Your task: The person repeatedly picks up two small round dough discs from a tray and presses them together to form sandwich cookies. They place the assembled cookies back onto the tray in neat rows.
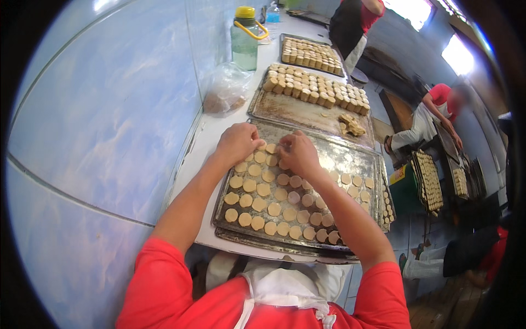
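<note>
Rows of flat round dough pieces (263, 189) lie on a dark metal baking tray (324, 149) in front of me. My left hand (240, 142) is over the tray's far left part, its thumb and finger at a dough round beside the row's end. To its right, my right hand (299, 153) hovers low over the rounds with curled fingers; whether it holds a piece is hidden. Behind this tray, another metal tray (287, 107) bears upright stacks of dough rounds (302, 87) and a crumpled lump of dough (351, 125).
A tiled wall (115, 90) borders the table (207, 133) on the left. A clear plastic bag (226, 90) and a yellow-capped bottle (245, 41) stand beside the trays. Farther back lies another loaded tray (310, 53). Co-workers and a tray of dough pieces (428, 181) are to the right.
</note>
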`<state>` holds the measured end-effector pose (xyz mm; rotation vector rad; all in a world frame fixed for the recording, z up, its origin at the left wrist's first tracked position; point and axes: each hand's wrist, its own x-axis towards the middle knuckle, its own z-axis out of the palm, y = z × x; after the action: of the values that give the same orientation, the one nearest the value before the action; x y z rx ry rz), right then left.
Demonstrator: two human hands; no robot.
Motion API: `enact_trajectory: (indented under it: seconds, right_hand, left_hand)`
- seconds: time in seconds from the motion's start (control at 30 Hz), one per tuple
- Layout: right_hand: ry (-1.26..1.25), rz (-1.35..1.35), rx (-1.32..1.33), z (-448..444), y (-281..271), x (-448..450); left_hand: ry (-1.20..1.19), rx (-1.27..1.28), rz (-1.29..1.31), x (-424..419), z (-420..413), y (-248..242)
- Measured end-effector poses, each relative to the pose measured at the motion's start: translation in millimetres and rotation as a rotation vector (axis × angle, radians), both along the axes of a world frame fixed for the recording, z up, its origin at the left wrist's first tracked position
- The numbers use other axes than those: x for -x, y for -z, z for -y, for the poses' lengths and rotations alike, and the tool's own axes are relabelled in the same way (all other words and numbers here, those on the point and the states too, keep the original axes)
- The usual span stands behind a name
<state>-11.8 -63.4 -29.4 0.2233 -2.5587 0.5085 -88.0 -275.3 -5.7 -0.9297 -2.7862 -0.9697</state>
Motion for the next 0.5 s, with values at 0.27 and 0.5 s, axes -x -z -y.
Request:
enact_trajectory:
  seconds: [0.27, 0.5]
  right_hand:
    - [-0.300, 0.830, 1.810, 13, -19, -11]
    - [-0.047, 0.552, 0.856, -74, -36, 28]
  left_hand:
    - [0.287, -0.646, 0.519, -19, -25, -20]
    - [-0.470, -0.600, 0.143, 41, 15, 53]
